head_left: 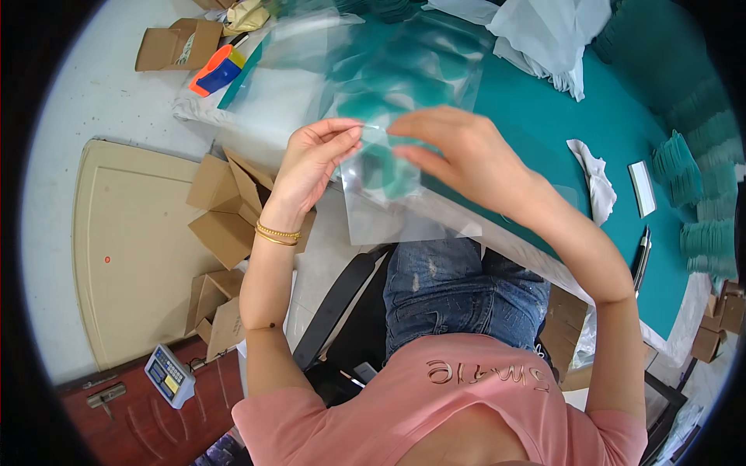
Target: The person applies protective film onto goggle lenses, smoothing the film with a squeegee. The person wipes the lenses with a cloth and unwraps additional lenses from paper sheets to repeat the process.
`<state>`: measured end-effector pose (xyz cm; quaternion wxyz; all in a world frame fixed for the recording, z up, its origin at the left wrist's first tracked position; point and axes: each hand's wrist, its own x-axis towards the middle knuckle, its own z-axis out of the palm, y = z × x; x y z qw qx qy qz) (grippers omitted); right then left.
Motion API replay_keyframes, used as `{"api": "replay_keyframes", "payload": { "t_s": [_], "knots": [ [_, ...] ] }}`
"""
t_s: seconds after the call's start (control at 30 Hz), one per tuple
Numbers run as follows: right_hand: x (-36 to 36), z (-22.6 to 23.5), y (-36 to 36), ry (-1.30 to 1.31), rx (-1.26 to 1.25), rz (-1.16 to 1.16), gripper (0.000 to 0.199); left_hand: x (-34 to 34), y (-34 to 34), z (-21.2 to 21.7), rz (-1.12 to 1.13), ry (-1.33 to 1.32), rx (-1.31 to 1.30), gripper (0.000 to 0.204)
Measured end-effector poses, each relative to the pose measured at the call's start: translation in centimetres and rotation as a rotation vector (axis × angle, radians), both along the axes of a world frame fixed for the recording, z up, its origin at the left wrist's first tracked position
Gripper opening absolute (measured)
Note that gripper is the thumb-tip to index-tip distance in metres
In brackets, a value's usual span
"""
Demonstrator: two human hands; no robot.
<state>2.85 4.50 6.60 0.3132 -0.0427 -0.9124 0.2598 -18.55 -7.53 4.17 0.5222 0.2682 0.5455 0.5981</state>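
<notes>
In front of me my left hand (326,151) is closed, thumb and forefinger pinching the top edge of a clear plastic sheet (367,221). A small whitish bit shows beside those fingertips, too small to name. Just to the right is my right hand (462,155), blurred by motion, its thumb and forefinger apart and pointing at the pinched edge. Whether it touches the film I cannot tell. Under and beyond both hands, several clear plastic pieces with rounded shapes (435,66) overlap on the green table mat (528,116).
White cloths or sheets (544,39) lie at the back. On the right are a crumpled white cloth (594,182), a white strip-shaped block (642,189), a black knife-like tool (642,256) and stacked green pieces (678,167). Cardboard boxes (225,210) and a scale (169,377) stand left.
</notes>
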Motion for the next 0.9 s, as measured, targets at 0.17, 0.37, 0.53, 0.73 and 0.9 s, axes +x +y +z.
{"api": "replay_keyframes", "payload": {
  "t_s": [0.17, 0.37, 0.53, 0.73, 0.9],
  "knots": [
    [-2.9, -0.5, 1.9, 0.004, 0.109, -0.092, 0.019, 1.4, 2.1, 0.6, -0.118, 0.279, 0.126, 0.017],
    [-2.5, 0.2, 4.3, -0.039, -0.139, -0.187, 0.016, -0.5, 2.8, -1.2, -0.089, 0.613, 0.028, 0.020],
    [1.7, -0.4, 9.8, 0.107, -0.433, -0.588, 0.028, -1.0, 3.8, -2.7, 0.241, 1.083, -0.196, 0.056],
    [5.2, 0.6, 8.6, 0.301, -0.409, -0.685, 0.022, -1.1, 3.6, -2.7, 0.276, 1.849, 0.051, 0.056],
    [6.8, 1.1, 4.9, 0.436, 0.470, -0.467, 0.010, 7.3, 3.5, 2.1, -0.001, 0.621, 0.160, 0.040]
  ]
}}
